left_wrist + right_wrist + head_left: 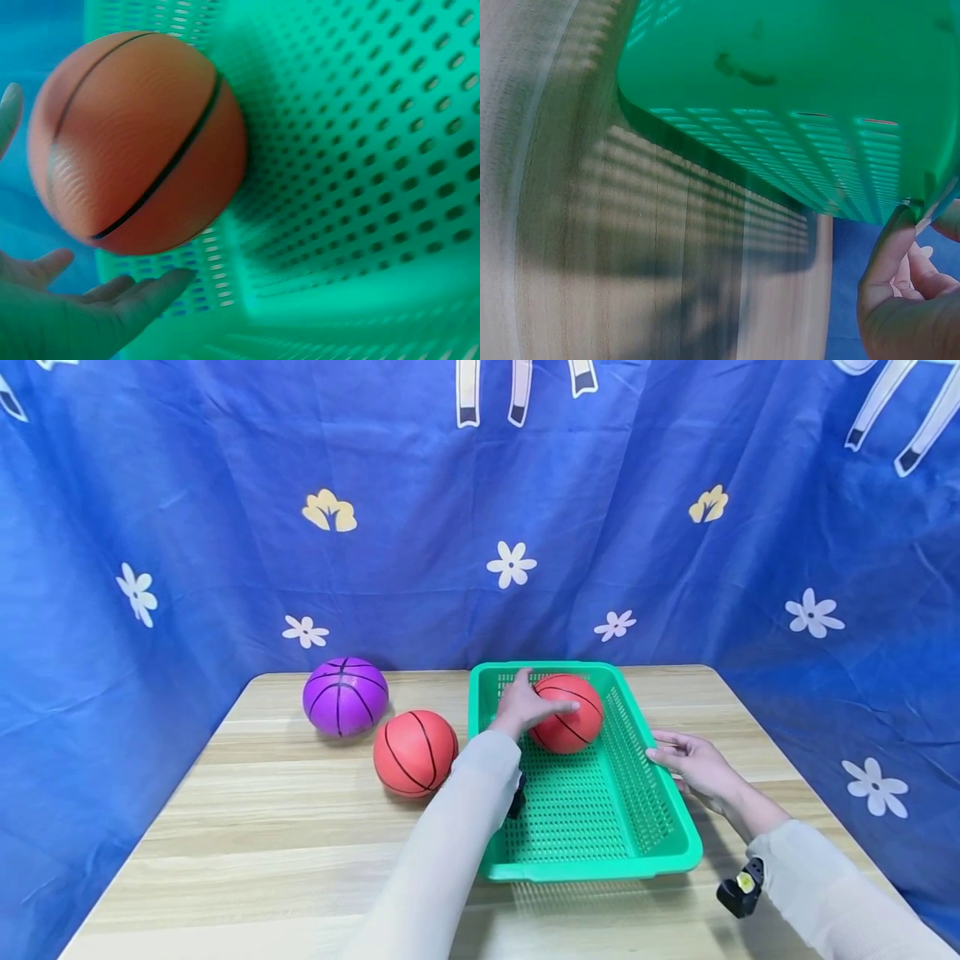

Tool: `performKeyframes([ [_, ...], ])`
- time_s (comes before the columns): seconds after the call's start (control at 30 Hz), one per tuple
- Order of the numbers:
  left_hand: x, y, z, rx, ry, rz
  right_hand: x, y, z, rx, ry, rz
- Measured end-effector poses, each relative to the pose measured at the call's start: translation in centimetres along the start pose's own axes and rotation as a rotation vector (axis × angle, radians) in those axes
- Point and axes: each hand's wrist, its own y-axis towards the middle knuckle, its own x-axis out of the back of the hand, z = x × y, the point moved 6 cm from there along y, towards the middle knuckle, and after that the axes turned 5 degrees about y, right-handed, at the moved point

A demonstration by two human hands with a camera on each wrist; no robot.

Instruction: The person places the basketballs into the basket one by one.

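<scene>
Inside the green plastic basket [585,868], an orange-red basketball [576,727] sits toward the far end. My left hand [522,703] reaches over the basket's left side, its thumb and fingers spread around the near-left of this ball. The left wrist view shows a gap between the ball [142,150] and the left fingers [154,300]. At the basket's right rim, my right hand [701,767] pinches the edge between thumb and fingers; the right wrist view has the thumb [891,251] at the basket's edge.
Left of the basket, a second orange-red basketball [415,753] rests on the wooden table [247,827]. Behind it, near the back edge, lies a purple basketball [345,697]. A blue patterned curtain [405,527] hangs behind the table and along both sides.
</scene>
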Motion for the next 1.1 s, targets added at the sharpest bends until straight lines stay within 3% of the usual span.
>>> performKeyframes([
  [0.27, 2.5, 0.0, -2.2, -0.055, -0.046, 0.002, 0.0, -0.1, 0.1, 0.003, 0.015, 0.009],
  [0.7, 5.7, -0.6, -3.4, -0.157, 0.054, -0.037, -0.1, -0.1, 0.0, 0.008, 0.019, 0.011],
  [0.9, 7.7, -0.7, -3.1, -0.200, 0.094, -0.085, -0.1, -0.1, 0.0, 0.011, 0.025, 0.009],
  [1.1, 10.1, -0.5, -2.0, -0.232, 0.079, -0.091, -0.1, 0.0, -0.1, 0.008, 0.027, 0.015],
])
